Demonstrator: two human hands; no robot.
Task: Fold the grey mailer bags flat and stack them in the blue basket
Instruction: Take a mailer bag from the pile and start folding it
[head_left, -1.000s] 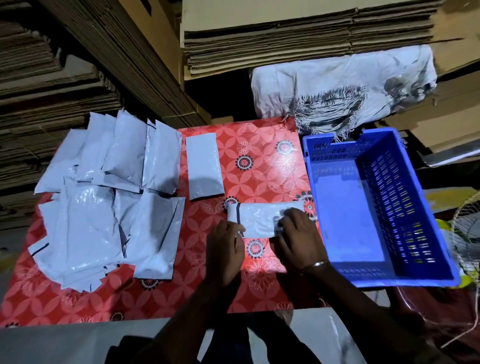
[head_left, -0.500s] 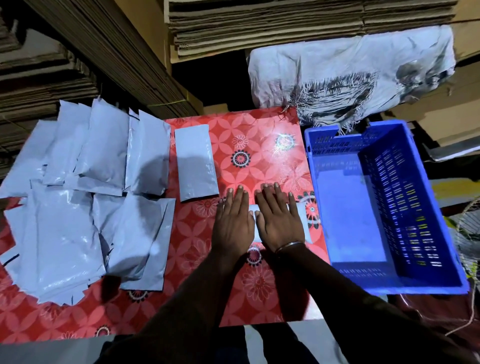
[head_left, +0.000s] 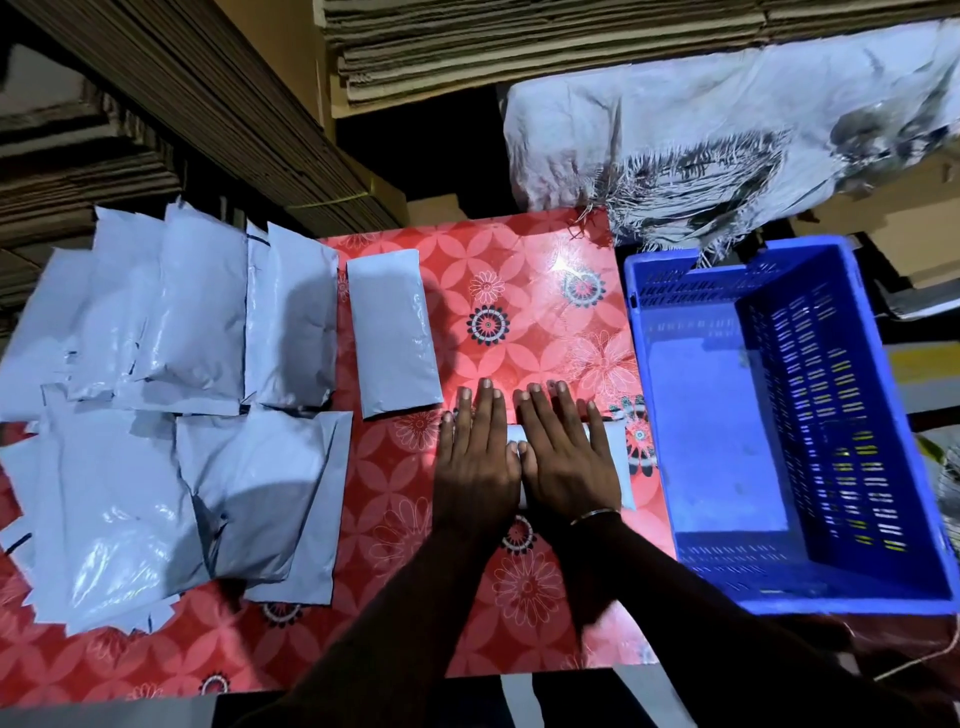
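Observation:
My left hand (head_left: 475, 457) and my right hand (head_left: 563, 457) lie flat side by side, fingers straight, pressing down on a folded grey mailer bag (head_left: 615, 462) on the red floral table (head_left: 519, 322). The hands hide most of that bag; only its right end and a strip between the hands show. One folded grey bag (head_left: 392, 332) lies alone just left of my hands. A loose pile of several unfolded grey mailer bags (head_left: 171, 405) covers the table's left side. The blue basket (head_left: 852, 415) stands to the right of my hands, with no bags in it.
Stacks of flat cardboard (head_left: 519, 47) rise behind the table. A crumpled white woven sack (head_left: 727, 135) hangs over the far edge by the basket. The table's near edge runs just below my forearms.
One second ago my fingers were pinching and folding the bag. Both hands have since flattened onto it, palms down. The camera tilted slightly between frames.

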